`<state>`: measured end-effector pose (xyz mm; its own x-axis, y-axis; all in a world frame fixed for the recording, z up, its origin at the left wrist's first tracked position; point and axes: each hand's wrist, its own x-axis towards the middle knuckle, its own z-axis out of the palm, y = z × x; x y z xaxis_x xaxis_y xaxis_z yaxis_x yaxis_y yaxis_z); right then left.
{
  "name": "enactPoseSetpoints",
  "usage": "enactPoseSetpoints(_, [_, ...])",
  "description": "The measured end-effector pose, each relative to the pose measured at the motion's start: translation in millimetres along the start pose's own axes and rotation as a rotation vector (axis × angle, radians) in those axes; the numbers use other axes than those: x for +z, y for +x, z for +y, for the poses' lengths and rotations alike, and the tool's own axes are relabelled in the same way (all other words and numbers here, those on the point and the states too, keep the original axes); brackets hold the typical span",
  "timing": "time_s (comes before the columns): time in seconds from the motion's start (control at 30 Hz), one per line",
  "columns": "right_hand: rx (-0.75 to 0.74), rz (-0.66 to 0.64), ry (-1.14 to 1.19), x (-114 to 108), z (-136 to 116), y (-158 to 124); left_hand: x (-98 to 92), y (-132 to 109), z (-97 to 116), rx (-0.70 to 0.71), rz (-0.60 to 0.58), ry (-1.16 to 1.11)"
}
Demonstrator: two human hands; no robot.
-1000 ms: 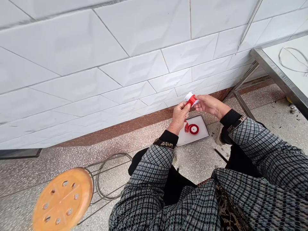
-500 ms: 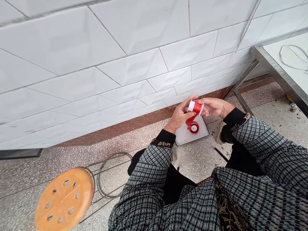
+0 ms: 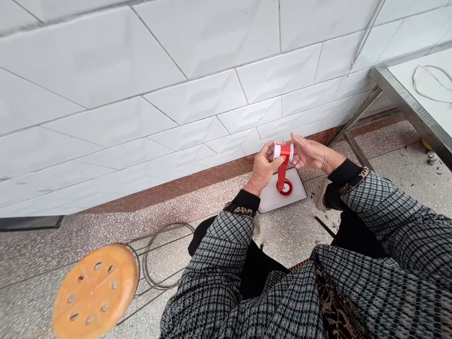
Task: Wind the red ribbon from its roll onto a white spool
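Observation:
A small white spool (image 3: 277,151) with red ribbon (image 3: 283,172) wound round its middle is held in my left hand (image 3: 263,168), the thumb pressing on the ribbon. Beside the spool's right end, my right hand (image 3: 310,153) has its fingers stretched out; a few fingertips lie close behind the spool, and contact is unclear. The ribbon hangs down to a red roll with a white centre (image 3: 286,188). That roll lies on a white rectangular board (image 3: 268,197) on the floor, below my hands.
An orange round stool (image 3: 95,292) with metal legs lies tipped at the lower left. A metal-framed table (image 3: 420,106) with a thin wire on top stands at the right. The tiled wall (image 3: 197,103) runs behind my hands. A dark stick (image 3: 325,226) lies on the floor.
My right hand has let go of the spool's end and opened. The spool has shifted slightly left and is more level, and the ribbon now hangs straighter.

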<state>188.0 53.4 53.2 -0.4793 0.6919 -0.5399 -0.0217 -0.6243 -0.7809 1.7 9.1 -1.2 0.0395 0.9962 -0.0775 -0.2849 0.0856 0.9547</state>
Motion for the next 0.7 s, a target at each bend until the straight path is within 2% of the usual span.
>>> enactPoseSetpoints(0.1, [-0.204, 0.086, -0.101, 7, 4, -1, 3.1, 4, -3, -0.009, 0.105, -0.022])
enactPoseSetpoints(0.3, [-0.41, 0.131, -0.198, 12, 15, 10, 6.9, 6, -6, -0.021, 0.232, -0.014])
enactPoseSetpoints(0.4, [-0.463, 0.147, -0.28, 10, 17, 14, 9.3, 6, -3, -0.014, 0.25, -0.053])
enactPoseSetpoints(0.53, [-0.528, 0.258, -0.432, 12, 20, 17, 13.3, 4, 0, -0.019, 0.248, -0.074])
enactPoseSetpoints(0.7, [-0.577, 0.332, -0.544, 22, 21, 13, 13.4, 4, -8, 0.019, 0.234, -0.058])
